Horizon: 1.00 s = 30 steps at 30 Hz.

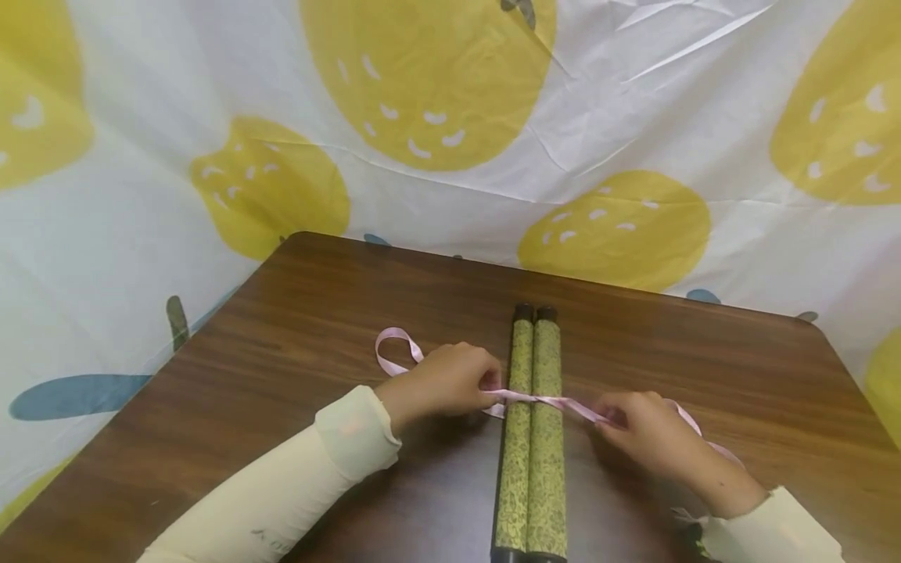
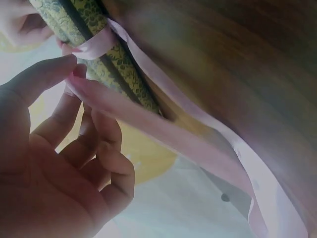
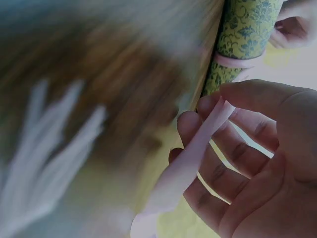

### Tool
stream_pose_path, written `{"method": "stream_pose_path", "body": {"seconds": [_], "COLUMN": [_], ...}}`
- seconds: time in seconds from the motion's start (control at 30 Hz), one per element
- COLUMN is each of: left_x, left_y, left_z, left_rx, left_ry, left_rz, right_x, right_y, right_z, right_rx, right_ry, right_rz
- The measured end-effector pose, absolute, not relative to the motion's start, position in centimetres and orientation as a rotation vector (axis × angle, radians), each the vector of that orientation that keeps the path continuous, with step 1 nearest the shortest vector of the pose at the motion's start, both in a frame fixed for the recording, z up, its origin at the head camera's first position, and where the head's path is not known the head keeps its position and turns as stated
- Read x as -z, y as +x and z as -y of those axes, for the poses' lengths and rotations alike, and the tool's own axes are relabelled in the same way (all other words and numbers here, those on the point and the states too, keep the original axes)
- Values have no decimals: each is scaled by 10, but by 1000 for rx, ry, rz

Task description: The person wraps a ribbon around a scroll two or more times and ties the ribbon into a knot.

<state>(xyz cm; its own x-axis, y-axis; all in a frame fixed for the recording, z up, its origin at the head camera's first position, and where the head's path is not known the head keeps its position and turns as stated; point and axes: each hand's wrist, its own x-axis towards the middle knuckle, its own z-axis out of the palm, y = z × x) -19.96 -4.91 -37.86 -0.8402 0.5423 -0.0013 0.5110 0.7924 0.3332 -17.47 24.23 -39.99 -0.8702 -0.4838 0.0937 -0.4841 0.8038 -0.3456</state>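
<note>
Two yellow-green rolls [image 1: 547, 477] with a dark floral pattern and black ends lie side by side on the table, like a scroll rolled from both sides. A pink ribbon [image 1: 519, 396] goes around them and crosses, twisted, over their tops near mid-length. To the left of the rolls, my left hand [image 1: 450, 379] pinches one length of the ribbon between thumb and index finger, its tail looping behind. On the other side my right hand [image 1: 651, 430] pinches the opposite length, its tail hanging past the palm in the right wrist view. The ribbon runs fairly straight between both hands.
The dark wood-grain table [image 1: 338, 289] has rounded far corners. Behind and to the left hangs a white cloth [image 1: 450, 184] printed with yellow fruit. Blurred white strands [image 3: 49, 148] show near the right wrist, close to the sleeve.
</note>
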Motion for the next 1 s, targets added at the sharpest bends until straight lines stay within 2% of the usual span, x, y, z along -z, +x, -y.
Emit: {"method": "stream_pose_path", "body": {"seconds": [0.5,1.0], "left_x": [376,368], "left_y": [-190,-197], "left_z": [56,27], "left_rx": [-769,-1279], "left_ry": [857,736], "left_rz": [-2803,-2583], "right_x": [410,385], "right_y": [-169,-154], "right_z": [-263,-315], "right_rx": [-631,-529], "right_ry": [751,634], "right_rz": [2943,2990]}}
